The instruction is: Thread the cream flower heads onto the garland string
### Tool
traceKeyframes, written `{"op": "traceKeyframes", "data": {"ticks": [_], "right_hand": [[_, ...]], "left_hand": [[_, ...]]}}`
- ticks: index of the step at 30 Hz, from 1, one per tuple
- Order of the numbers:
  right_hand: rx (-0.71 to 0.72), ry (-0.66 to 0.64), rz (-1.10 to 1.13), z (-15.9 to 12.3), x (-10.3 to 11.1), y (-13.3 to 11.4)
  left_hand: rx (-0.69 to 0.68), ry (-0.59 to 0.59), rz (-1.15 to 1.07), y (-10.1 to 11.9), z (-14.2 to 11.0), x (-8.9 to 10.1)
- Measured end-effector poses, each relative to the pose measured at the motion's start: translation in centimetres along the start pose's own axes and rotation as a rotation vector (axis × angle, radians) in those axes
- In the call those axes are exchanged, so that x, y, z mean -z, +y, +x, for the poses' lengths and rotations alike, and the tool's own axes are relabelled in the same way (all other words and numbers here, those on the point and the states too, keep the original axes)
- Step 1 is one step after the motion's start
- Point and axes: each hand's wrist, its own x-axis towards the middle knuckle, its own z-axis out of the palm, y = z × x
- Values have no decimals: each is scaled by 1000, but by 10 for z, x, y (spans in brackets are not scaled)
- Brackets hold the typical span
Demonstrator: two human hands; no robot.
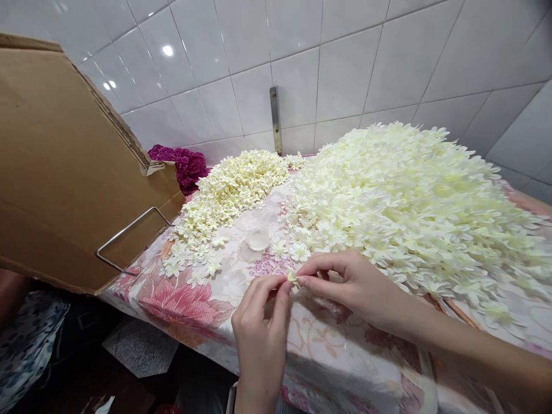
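Note:
Between the fingertips of both hands is a small pale-yellow artificial flower, held just above the cloth. My left hand pinches it from the left with thumb and forefinger. From the right, my right hand grips it with thumb and fingertips pressed together. Beyond the right hand rises a large heap of loose white-green flowers. A smaller pile of creamy, more closed flowers lies farther back on the left. A small clear round dish stands between the piles, its contents too hard to make out.
A floral tablecloth covers the table. At the left stands a large cardboard box, with a bent metal wire frame by its base. Purple fabric sits behind the smaller pile. A metal bracket is fixed to the tiled wall.

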Motion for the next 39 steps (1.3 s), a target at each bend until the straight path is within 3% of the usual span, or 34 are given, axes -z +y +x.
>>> {"op": "traceKeyframes", "data": {"ticks": [7, 12, 18, 23, 29, 31, 36, 39], "right_hand": [[-6, 17, 11, 2, 1, 5], [-88, -6, 76, 1, 1, 4], [-106, 2, 127, 2, 1, 2], [56, 8, -15, 3, 2, 5], [379, 426, -489, -1, 2, 5], [412, 421, -524, -1, 0, 5], [352, 250, -425, -2, -5, 3], [275, 297, -397, -1, -2, 2]], "left_hand": [[14, -106, -37, 2, 3, 6], [68, -177, -73, 2, 5, 13], [138, -176, -110, 2, 5, 15], [158, -122, -145, 0, 5, 13], [173, -36, -134, 1, 5, 9], [165, -34, -121, 1, 4, 9], [147, -54, -95, 0, 4, 10], [149, -33, -108, -1, 5, 10]]}}
